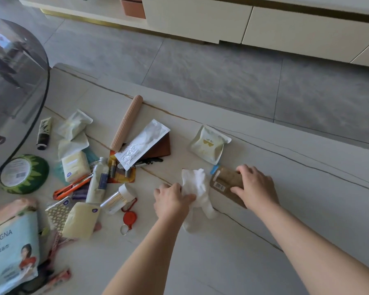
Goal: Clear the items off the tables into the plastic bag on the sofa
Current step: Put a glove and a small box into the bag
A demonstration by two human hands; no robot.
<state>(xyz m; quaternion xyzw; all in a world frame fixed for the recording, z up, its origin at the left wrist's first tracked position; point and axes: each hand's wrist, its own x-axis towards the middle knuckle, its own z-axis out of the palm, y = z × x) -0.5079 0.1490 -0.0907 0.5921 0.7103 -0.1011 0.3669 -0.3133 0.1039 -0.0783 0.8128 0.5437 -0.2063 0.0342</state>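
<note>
Nearest the camera, two bare forearms reach out over the pale marble table point(232, 252), and both hands are down on something. The left hand point(172, 201) has its fingers curled into a crumpled white tissue point(195, 188), pinching it against the tabletop. Just beside it, the right hand point(255, 188) lies on a brown cardboard packet point(226, 183), fingers bent over its far edge and thumb at the near side, so I read that as a grasp about to lift, though nothing is off the surface yet. Over to the left the pile is very much untouched: a blue pack of wipes point(11, 252), a yellow sachet point(81, 220), a red key reel point(129, 216), a tub of cotton buds point(117, 199), an orange box cutter point(71, 187), a small clear bottle point(98, 182) and a green watermelon-patterned tin point(24, 173). Further back lie a silver foil pouch point(143, 141), a ribbed beige tube point(127, 122), a dark hand-cream tube point(44, 133) and a white sachet with a gold print point(209, 143). The plastic bag and the sofa are nowhere in view, so nothing can be confirmed as bagged. My call: early going, two items in hand, nearly the whole spread left to carry.
</note>
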